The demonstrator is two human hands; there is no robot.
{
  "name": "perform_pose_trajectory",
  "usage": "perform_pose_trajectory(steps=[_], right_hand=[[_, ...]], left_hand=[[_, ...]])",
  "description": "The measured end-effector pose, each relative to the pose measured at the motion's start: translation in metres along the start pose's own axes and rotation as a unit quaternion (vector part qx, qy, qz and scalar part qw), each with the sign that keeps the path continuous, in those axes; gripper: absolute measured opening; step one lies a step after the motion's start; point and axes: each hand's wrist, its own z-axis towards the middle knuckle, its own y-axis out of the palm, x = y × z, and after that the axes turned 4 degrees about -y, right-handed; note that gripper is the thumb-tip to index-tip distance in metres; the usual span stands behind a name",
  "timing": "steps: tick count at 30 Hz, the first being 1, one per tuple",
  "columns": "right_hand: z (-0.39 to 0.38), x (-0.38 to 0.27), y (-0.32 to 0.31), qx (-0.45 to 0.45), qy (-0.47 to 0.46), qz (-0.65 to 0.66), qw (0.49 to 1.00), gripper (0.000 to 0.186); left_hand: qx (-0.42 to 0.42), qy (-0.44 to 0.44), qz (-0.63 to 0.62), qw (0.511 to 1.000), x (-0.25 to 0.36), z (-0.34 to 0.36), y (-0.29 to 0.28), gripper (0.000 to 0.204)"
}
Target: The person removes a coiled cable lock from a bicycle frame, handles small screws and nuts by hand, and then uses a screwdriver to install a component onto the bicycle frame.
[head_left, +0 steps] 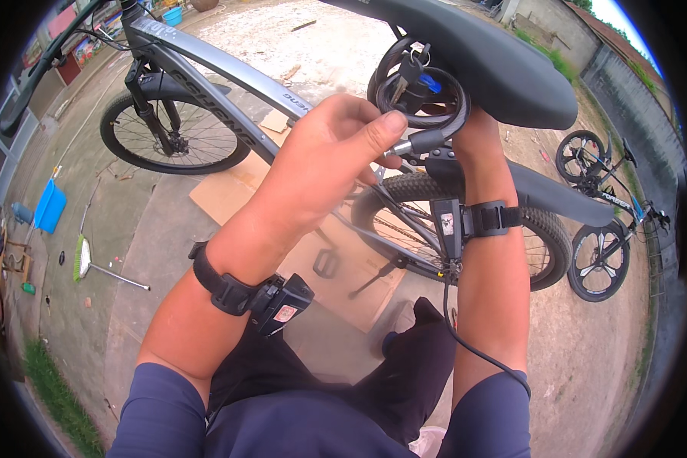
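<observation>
A black coiled cable lock (466,107) hangs under the black saddle (496,57) of a grey bicycle (206,95). Keys (414,72) on a ring and a small blue piece (430,82) show at its lock body. My left hand (324,156) is closed around the lock's end, thumb and fingers pinching next to the silver metal tip (401,148). From the right, my right hand (477,133) reaches up behind the coils, close under the saddle. Its fingers are hidden by the lock, so their grip does not show.
The rear wheel (553,244) and its mudguard (561,195) stand below my hands. Flat cardboard (366,298) lies beneath the bicycle. A second bicycle (599,229) is at the right by a wall; a broom (84,259) and blue dustpan (50,206) are at the left.
</observation>
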Motion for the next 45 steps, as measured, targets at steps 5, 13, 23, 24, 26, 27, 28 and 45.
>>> perform_pose_trajectory(steps=[5,13,23,24,26,27,28,45], right_hand=[[0.003,0.022,-0.005,-0.004,-0.152,-0.155,0.976,0.047],[0.0,0.02,0.004,0.013,0.014,-0.013,1.0,0.04],[-0.004,-0.011,0.011,0.062,0.103,0.073,0.99,0.026],[-0.002,-0.014,0.015,0.067,0.117,0.099,0.986,0.025],[0.001,-0.023,0.017,0.058,0.129,0.053,0.989,0.022],[0.002,-0.027,0.016,0.054,0.135,0.028,0.989,0.021],[0.002,-0.019,0.011,0.053,-0.003,-0.069,0.996,0.021],[-0.002,-0.013,0.012,0.034,0.136,0.059,0.988,0.036]], left_hand=[[-0.066,-0.114,-0.165,0.977,0.012,0.007,0.01,0.034],[0.016,0.071,-0.08,0.994,0.015,0.008,0.004,0.023],[-0.008,0.183,0.005,0.983,0.038,0.007,-0.032,0.035],[-0.03,0.178,-0.002,0.984,0.044,0.012,-0.04,0.037],[-0.059,0.192,-0.016,0.98,0.056,0.014,-0.044,0.039],[-0.088,0.203,-0.019,0.975,0.062,0.013,-0.041,0.036],[-0.118,0.215,-0.023,0.969,0.068,0.011,-0.035,0.033],[-0.04,0.13,-0.03,0.99,0.007,-0.091,-0.053,0.024]])
